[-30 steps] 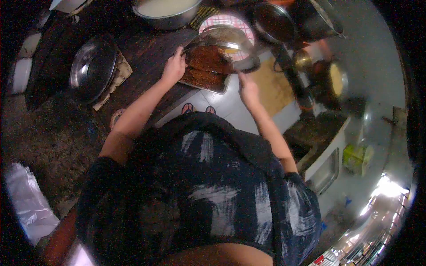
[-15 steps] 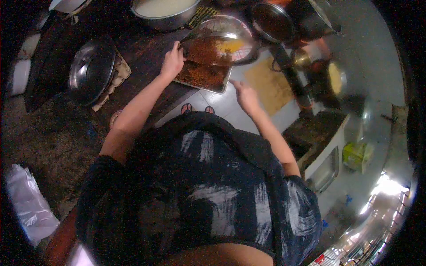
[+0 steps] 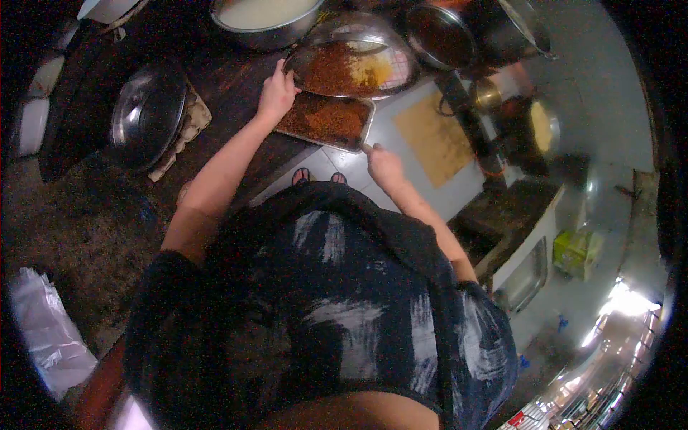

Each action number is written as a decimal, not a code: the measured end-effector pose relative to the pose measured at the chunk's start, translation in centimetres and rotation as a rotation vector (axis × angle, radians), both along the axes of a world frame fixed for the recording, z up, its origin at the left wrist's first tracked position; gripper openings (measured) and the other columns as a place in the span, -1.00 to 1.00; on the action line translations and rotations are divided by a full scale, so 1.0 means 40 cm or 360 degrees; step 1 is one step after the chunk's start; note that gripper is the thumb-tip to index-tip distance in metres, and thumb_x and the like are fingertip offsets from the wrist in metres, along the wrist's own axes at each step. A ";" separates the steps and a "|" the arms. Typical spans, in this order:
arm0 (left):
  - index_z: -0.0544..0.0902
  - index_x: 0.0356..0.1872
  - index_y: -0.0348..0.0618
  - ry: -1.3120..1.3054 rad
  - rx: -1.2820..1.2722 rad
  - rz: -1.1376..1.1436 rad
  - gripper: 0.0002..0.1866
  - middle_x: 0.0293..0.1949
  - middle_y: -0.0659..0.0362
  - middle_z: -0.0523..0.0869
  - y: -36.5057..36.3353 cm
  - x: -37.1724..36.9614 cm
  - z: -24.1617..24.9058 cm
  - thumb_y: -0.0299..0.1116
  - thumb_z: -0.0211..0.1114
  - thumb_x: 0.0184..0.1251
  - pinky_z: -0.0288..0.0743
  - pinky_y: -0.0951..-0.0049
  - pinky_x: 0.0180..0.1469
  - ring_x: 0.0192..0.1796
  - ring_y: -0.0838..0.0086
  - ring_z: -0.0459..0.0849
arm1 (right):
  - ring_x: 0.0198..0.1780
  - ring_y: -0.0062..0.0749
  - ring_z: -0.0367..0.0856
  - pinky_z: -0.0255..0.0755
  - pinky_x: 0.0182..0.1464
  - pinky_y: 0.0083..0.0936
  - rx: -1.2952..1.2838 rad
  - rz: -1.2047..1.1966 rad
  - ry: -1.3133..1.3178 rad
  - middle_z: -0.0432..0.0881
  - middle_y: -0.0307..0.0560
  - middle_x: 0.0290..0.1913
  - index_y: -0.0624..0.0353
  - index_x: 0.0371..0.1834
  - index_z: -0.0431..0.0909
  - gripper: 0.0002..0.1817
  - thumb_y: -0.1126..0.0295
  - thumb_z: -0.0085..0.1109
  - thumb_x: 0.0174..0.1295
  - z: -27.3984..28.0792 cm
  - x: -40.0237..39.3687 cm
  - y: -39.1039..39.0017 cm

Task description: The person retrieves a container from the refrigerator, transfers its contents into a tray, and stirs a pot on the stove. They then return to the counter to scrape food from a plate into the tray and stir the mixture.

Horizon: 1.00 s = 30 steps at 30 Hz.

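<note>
Fingers of my left hand [image 3: 278,94] are closed on the left rim of a wide metal bowl [image 3: 405,72]. Inside the bowl lie reddish-brown crumbs [image 3: 322,70] and a yellow patch of powder [image 3: 374,70]. Just below it, toward my body, is a rectangular metal tray [image 3: 370,123] spread with the same reddish-brown crumbs; the bowl overlaps its far side in this view. My right hand [image 3: 385,168] is closed at the tray's near right corner, thumb at the rim.
A basin of pale liquid [image 3: 269,13] stands at the back, with a dark round pan [image 3: 441,37] to the right. Another metal bowl [image 3: 147,115] rests at left beside an egg carton [image 3: 190,129]. A cardboard sheet [image 3: 433,140] lies on the tiled floor.
The bowl has shifted away from me, uncovering more of the tray. My right hand has come from a pointing pose beside the tray to its corner and closed there.
</note>
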<state>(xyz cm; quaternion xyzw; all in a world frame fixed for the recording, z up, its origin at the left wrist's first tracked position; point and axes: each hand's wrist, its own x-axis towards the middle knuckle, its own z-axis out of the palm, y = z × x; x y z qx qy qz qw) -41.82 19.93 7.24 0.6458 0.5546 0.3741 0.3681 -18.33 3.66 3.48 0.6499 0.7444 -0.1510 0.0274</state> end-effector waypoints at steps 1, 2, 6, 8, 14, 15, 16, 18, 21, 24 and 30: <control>0.20 0.13 -0.47 0.0028 0.0010 -0.0011 -0.56 -0.46 -0.17 0.62 0.000 0.000 0.001 -0.38 -0.08 0.30 0.52 0.25 -0.38 -0.44 0.18 0.68 | -0.33 -0.07 0.57 0.48 -0.36 -0.24 0.0024 -0.0023 0.0010 0.50 0.08 -0.32 0.01 -0.04 0.45 -0.63 0.51 -0.13 0.05 0.004 -0.002 0.000; 0.19 0.14 -0.46 0.0056 0.0019 -0.0022 -0.55 -0.47 -0.17 0.62 -0.001 -0.003 0.001 -0.38 -0.08 0.30 0.52 0.25 -0.38 -0.44 0.18 0.68 | -0.35 -0.07 0.57 0.48 -0.36 -0.24 0.0049 -0.0045 0.0020 0.50 0.09 -0.34 0.01 -0.04 0.45 -0.64 0.51 -0.13 0.06 0.008 -0.004 -0.001; 0.18 0.15 -0.45 0.0039 -0.0007 -0.0001 -0.54 -0.46 -0.17 0.62 0.006 -0.005 -0.015 -0.37 -0.07 0.30 0.52 0.25 -0.37 -0.45 0.18 0.68 | -0.39 -0.03 0.55 0.46 -0.35 -0.20 0.0085 -0.0121 0.0031 0.50 0.05 -0.34 -0.06 0.01 0.44 -0.55 0.57 -0.15 0.02 0.040 0.003 0.003; 0.17 0.16 -0.44 0.0020 -0.0029 0.0002 -0.54 -0.42 -0.17 0.62 0.009 -0.006 -0.017 -0.37 -0.07 0.31 0.52 0.26 -0.37 -0.44 0.19 0.68 | -0.41 -0.02 0.55 0.45 -0.36 -0.19 0.0163 -0.0157 0.0032 0.50 0.06 -0.34 -0.07 0.01 0.43 -0.55 0.57 -0.15 0.02 0.081 -0.001 0.007; 0.19 0.14 -0.45 -0.0040 -0.0026 -0.0027 -0.55 -0.36 -0.14 0.63 0.005 -0.001 0.004 -0.36 -0.07 0.31 0.52 0.27 -0.37 -0.44 0.20 0.68 | -0.33 0.02 0.57 0.47 -0.30 -0.19 0.0175 -0.0298 0.0064 0.51 0.15 -0.30 0.06 0.00 0.41 -0.64 0.50 -0.18 0.10 0.084 0.003 0.043; 0.19 0.14 -0.45 -0.0038 -0.0028 -0.0030 -0.55 -0.36 -0.14 0.63 0.004 -0.001 0.003 -0.36 -0.07 0.31 0.52 0.27 -0.37 -0.44 0.20 0.68 | -0.33 0.02 0.57 0.47 -0.30 -0.19 0.0174 -0.0300 0.0065 0.51 0.15 -0.30 0.06 0.00 0.41 -0.64 0.50 -0.18 0.10 0.062 0.003 0.047; 0.20 0.14 -0.43 -0.0026 -0.0017 -0.0020 -0.57 -0.37 -0.13 0.63 0.007 0.000 0.000 -0.37 -0.07 0.31 0.52 0.26 -0.37 -0.44 0.20 0.68 | -0.32 0.04 0.57 0.46 -0.29 -0.17 0.0159 -0.0336 0.0098 0.51 0.16 -0.29 0.08 0.00 0.41 -0.64 0.50 -0.18 0.10 0.031 0.000 0.050; 0.21 0.13 -0.41 -0.0012 -0.0005 -0.0008 -0.58 -0.38 -0.13 0.63 0.011 0.002 -0.005 -0.37 -0.07 0.32 0.52 0.26 -0.37 -0.44 0.20 0.68 | -0.31 0.06 0.57 0.46 -0.28 -0.16 0.0147 -0.0370 0.0133 0.51 0.18 -0.28 0.09 -0.01 0.41 -0.63 0.50 -0.18 0.09 -0.018 -0.007 0.053; 0.21 0.14 -0.38 0.0040 -0.0002 -0.0048 -0.58 -0.40 -0.12 0.63 0.013 0.003 -0.012 -0.37 -0.08 0.31 0.52 0.26 -0.37 -0.44 0.20 0.68 | -0.30 0.07 0.57 0.46 -0.28 -0.14 0.0087 -0.0408 0.0257 0.51 0.19 -0.26 0.11 -0.01 0.41 -0.63 0.50 -0.17 0.07 -0.048 -0.023 0.050; 0.21 0.14 -0.40 0.0020 -0.0020 -0.0015 -0.58 -0.42 -0.12 0.63 0.019 0.004 -0.012 -0.37 -0.08 0.31 0.52 0.26 -0.38 -0.45 0.20 0.68 | -0.35 0.06 0.54 0.42 -0.29 -0.11 0.0125 -0.0353 0.0275 0.51 0.18 -0.36 0.04 -0.02 0.44 -0.64 0.51 -0.22 0.13 -0.030 -0.036 0.036; 0.03 0.21 -0.50 0.0064 0.0016 -0.0078 -0.45 -0.54 -0.02 0.66 0.026 -0.006 -0.028 -0.30 -0.09 0.35 0.54 0.43 -0.37 -0.46 0.35 0.69 | -0.39 0.02 0.56 0.47 -0.34 -0.18 0.0413 -0.0418 0.0197 0.49 0.16 -0.36 0.08 0.02 0.40 -0.61 0.53 -0.17 0.08 0.038 0.004 0.044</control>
